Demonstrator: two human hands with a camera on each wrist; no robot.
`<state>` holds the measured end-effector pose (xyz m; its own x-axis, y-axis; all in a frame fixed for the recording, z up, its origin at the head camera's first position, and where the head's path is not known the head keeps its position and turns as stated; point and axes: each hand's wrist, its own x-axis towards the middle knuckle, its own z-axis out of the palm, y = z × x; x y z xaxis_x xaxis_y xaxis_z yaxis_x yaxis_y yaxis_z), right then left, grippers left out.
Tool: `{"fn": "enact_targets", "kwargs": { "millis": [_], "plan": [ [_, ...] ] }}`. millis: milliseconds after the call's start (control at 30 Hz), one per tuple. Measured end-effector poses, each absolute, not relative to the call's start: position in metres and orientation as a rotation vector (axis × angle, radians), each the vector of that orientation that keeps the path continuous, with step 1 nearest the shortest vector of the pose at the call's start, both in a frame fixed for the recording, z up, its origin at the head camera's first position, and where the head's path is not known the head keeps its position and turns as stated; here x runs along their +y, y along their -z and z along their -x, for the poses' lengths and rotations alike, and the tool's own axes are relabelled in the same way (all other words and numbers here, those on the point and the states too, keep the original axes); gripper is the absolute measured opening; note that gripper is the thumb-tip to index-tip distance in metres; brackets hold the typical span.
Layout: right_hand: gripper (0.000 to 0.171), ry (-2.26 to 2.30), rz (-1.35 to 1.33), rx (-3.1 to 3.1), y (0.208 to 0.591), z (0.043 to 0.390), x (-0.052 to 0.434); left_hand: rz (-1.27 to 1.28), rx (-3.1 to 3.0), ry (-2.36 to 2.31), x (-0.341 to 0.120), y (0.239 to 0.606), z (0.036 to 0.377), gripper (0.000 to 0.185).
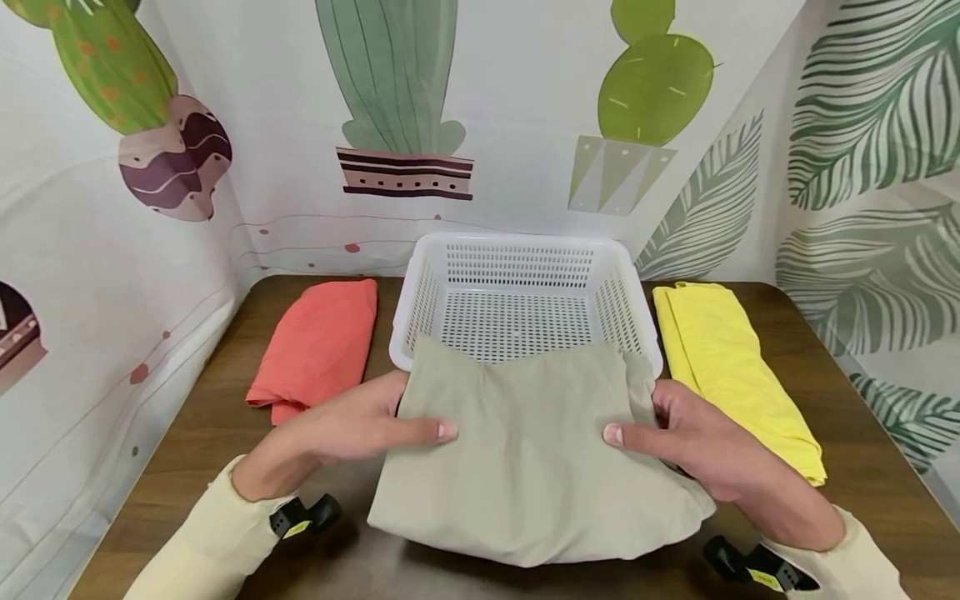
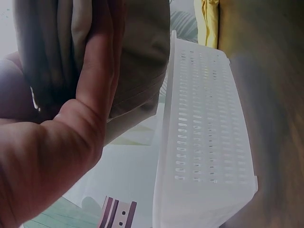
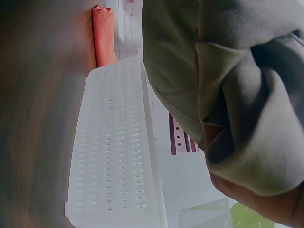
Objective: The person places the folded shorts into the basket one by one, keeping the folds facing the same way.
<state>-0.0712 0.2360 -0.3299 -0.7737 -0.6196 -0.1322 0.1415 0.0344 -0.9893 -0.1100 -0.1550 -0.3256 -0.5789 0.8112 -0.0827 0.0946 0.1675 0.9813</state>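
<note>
Brown table (image 1: 180, 458), left edge slanting beside patterned backdrop (image 1: 525, 92). Red cloth (image 1: 318, 346), folded, near that edge; end-on as a narrow strip in the right wrist view. Left hand (image 1: 367, 425): fingers curled under and grasping the left side of the beige cloth, thumb laid over the front; stacked folds between thumb and fingers visible only in the left wrist view. Beige cloth (image 1: 525, 467): folded, held up between both hands, above the table, upper edge across the near rim of the basket; contact with rim, cannot tell. White basket (image 1: 517, 239), at the table's back edge: slotted floor and inner walls in the head view only, outer near wall in both wrist views. Right hand (image 1: 697, 437): grasping the cloth's right side, thumb on the front; loose rolled end plain only in the right wrist view. Yellow cloth (image 1: 738, 383), folded, just beside the basket. Room: strip of wood between red cloth and basket, narrower gap towards yellow; wider band along the right edge.
</note>
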Motion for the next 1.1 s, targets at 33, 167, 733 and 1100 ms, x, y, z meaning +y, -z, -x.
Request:
{"fn": "enact_targets", "kwargs": {
  "millis": [33,167,733,1100],
  "plan": [
    [0.017,1.795,0.480,1.769,0.330,0.072,0.236,-0.846,1.817,-1.463,-0.155,0.325,0.111,0.019],
    [0.015,1.794,0.480,1.775,0.329,0.074,0.237,-0.809,1.838,-1.456,-0.153,0.325,0.112,0.018],
    [0.014,1.802,0.469,1.772,0.329,0.090,0.244,-0.692,1.888,-1.513,-0.145,0.324,0.126,0.023],
    [0.016,1.846,0.450,1.768,0.327,0.100,0.244,-0.586,1.888,-1.566,-0.141,0.322,0.133,0.030]
  ]
}}
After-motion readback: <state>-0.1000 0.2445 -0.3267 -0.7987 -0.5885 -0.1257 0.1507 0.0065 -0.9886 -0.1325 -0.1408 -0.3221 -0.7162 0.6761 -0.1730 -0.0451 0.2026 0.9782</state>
